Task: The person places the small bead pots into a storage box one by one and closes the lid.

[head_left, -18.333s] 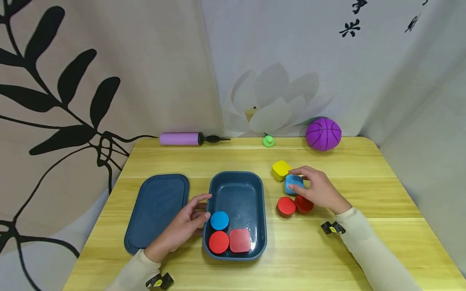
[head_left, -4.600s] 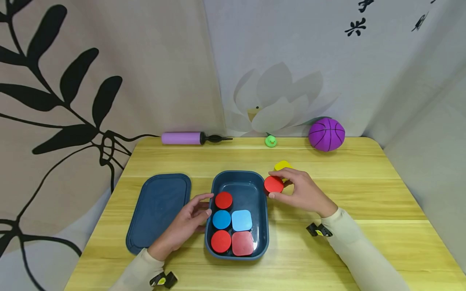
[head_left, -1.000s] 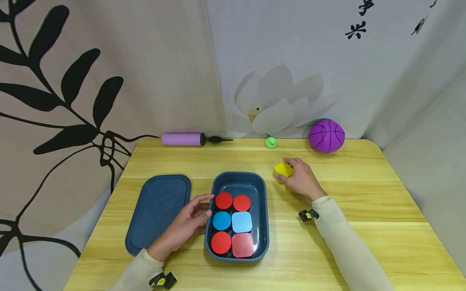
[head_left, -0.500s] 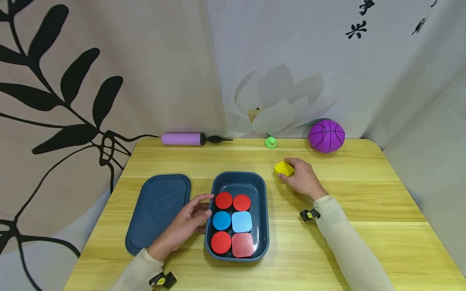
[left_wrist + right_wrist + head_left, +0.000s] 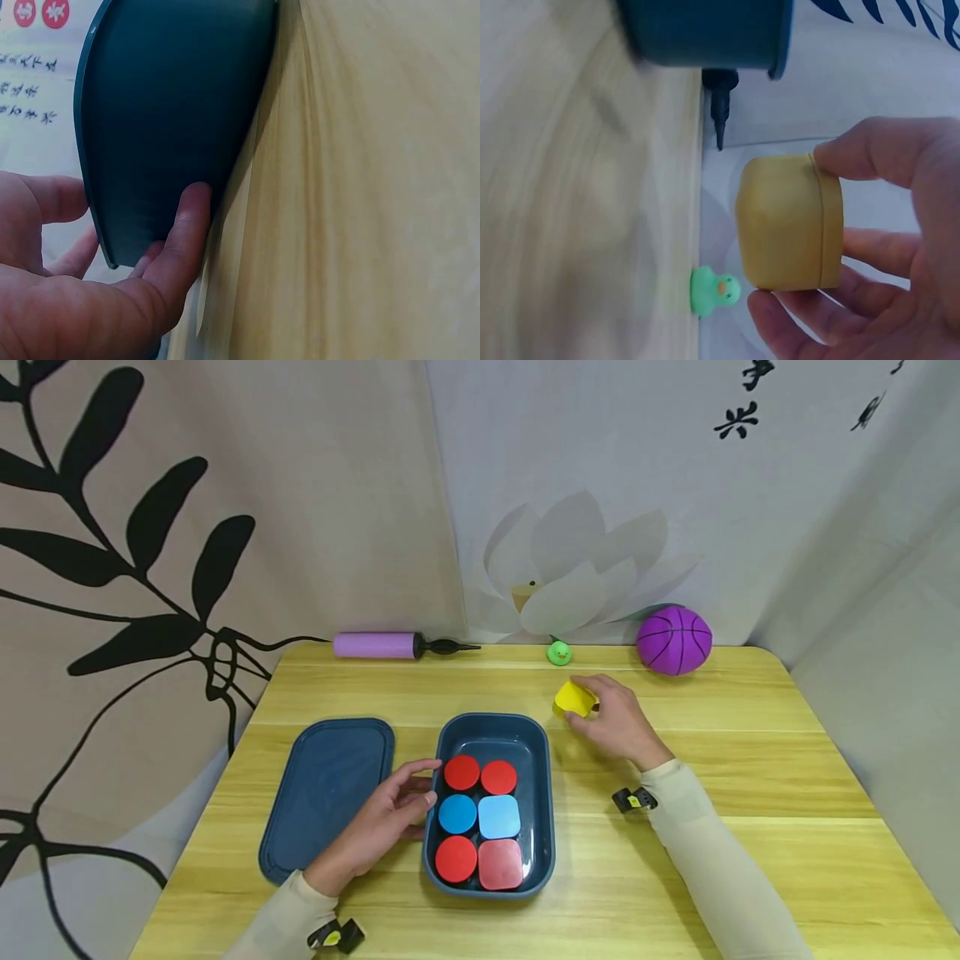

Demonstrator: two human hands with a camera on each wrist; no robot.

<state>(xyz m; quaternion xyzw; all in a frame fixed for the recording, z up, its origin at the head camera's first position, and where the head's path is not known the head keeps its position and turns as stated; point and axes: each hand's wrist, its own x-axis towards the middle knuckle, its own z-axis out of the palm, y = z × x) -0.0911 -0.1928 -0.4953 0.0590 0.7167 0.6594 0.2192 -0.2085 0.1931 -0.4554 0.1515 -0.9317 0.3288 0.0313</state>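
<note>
Between thumb and fingers my right hand (image 5: 622, 722) pinches a small yellow rounded-square box (image 5: 573, 699). In the right wrist view this yellow box (image 5: 784, 225) shows a seam near one end and hangs clear of the tabletop. My left hand (image 5: 382, 827) rests its fingertips against the left side of a dark blue rectangular container (image 5: 546, 810); the left wrist view shows them on its outer wall (image 5: 165, 120). Inside stand several small pieces: red round ones (image 5: 455, 858), a blue round one (image 5: 457, 814), a light blue rounded square (image 5: 498, 817) and a pinkish-red rounded square (image 5: 500, 864).
A flat dark blue lid (image 5: 326, 793) lies left of the container, partly behind the left forearm. Along the table's back edge are a purple hand pump (image 5: 375, 645), a green toy duck (image 5: 558, 652) and a purple ball (image 5: 674, 640). Curtains hang behind.
Over the longer span, blue and red pieces went from the table into the container. Within the last half second my right hand has lifted the yellow box and moved slightly left. Left hand stays put.
</note>
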